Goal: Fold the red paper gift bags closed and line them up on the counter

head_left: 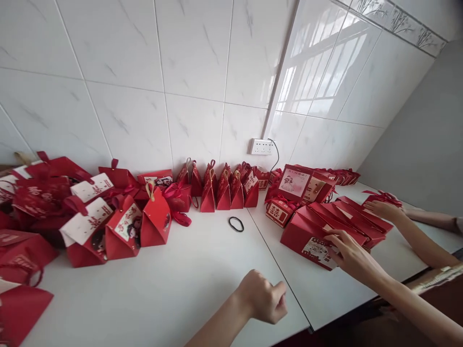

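My left hand hovers above the white table's near side, curled into a fist, with nothing visible in it. At the right, my right hand grips the upper front of a red gift box; its thumb and fingers lie on the box's printed label. Directly behind that box stand more red gift boxes in a tight row. A small red candy box sits at its left end. Beyond it, a larger red box shows a pink picture panel.
Another person's hands handle a red ribboned box at the far right. Many red boxes crowd the left, and a row lines the wall. A black elastic ring lies mid-table. A power socket has a black cable.
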